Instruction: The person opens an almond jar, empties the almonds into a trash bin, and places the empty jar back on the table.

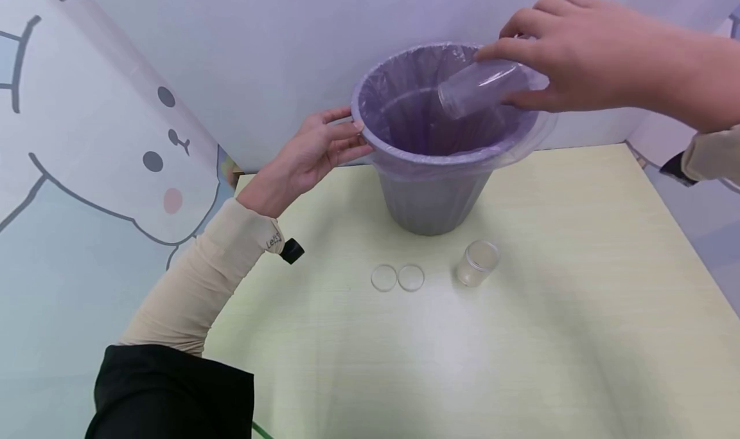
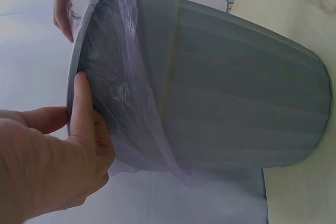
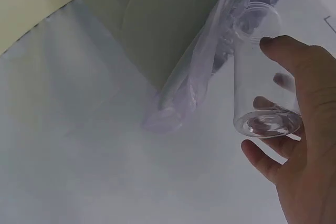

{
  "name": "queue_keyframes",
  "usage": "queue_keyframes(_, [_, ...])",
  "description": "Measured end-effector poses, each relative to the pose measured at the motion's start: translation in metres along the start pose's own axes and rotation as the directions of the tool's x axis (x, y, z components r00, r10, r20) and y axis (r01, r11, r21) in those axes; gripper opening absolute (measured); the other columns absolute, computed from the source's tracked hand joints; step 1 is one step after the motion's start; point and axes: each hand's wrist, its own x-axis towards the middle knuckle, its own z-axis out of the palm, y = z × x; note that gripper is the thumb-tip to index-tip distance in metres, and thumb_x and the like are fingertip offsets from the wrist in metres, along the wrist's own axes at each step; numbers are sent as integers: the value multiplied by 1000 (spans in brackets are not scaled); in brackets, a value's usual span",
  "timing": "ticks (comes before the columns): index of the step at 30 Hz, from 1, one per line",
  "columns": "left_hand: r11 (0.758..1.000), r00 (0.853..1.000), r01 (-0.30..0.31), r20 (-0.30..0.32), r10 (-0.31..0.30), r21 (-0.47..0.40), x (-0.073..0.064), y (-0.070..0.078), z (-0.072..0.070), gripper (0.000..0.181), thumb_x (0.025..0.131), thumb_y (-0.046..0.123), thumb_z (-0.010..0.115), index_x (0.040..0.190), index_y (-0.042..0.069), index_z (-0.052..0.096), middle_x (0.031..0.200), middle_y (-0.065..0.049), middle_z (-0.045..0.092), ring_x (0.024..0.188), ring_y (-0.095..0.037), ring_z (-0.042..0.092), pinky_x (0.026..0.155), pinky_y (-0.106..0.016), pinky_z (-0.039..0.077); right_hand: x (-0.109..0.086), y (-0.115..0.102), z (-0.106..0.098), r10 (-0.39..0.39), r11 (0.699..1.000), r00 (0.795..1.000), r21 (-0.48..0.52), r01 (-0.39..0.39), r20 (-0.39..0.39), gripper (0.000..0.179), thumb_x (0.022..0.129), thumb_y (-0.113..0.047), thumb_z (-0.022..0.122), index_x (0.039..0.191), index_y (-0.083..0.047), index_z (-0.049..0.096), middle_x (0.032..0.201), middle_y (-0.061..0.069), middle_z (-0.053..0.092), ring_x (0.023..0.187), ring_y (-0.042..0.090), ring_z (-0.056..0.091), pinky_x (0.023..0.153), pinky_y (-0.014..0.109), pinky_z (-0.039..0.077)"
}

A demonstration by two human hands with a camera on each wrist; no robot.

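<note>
A grey trash bin (image 1: 436, 201) stands on the table, lined with a thin purple bag (image 1: 405, 114) folded over its rim. My left hand (image 1: 324, 143) pinches the rim at the left; in the left wrist view the thumb (image 2: 50, 119) and index finger (image 2: 82, 100) lie on either side of it. Over the bin's opening, my right hand (image 1: 584, 56) holds a clear plastic jar (image 1: 476, 89) that is tilted, its mouth toward the inside of the bin. The right wrist view shows the jar (image 3: 262, 77) see-through, with fingers and thumb around it.
In front of the bin, two thin clear rings (image 1: 397, 277) lie side by side on the pale wooden table (image 1: 358, 368). Another clear jar (image 1: 476, 263) stands to their right. A plain wall (image 1: 260, 60) rises close behind the bin, and a cartoon-printed wall (image 1: 104, 188) is at the left.
</note>
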Motion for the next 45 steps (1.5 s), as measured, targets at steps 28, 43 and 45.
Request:
queue_keyframes(28, [1000, 1000, -7, 0, 7, -18, -1, 0, 1, 62, 103, -2, 59, 160, 8, 37, 151, -22, 49, 101, -23, 67, 89, -31, 64, -4, 5, 3, 334, 877, 894, 250, -411, 298, 59, 102, -43, 64, 151, -14, 50, 127, 24, 66, 110, 42, 63, 87, 62, 51])
queue_keyframes(43, [1000, 1000, -6, 13, 6, -20, -3, -1, 3, 61, 104, -1, 58, 160, 9, 36, 154, -21, 47, 103, -23, 67, 88, -31, 64, -12, -8, 6, 24, 999, 1000, -37, -23, 6, 67, 70, 1, 89, 132, -10, 65, 132, 27, 52, 125, 53, 40, 94, 74, 42])
queue_keyframes(45, [1000, 1000, -6, 15, 6, -21, -3, -1, 3, 61, 104, -1, 58, 160, 9, 36, 154, -21, 47, 103, -23, 67, 88, -31, 64, -13, -9, 5, -15, 996, 1000, -83, 14, -21, 68, 69, 5, 88, 131, -10, 65, 134, 27, 52, 127, 52, 40, 93, 73, 42])
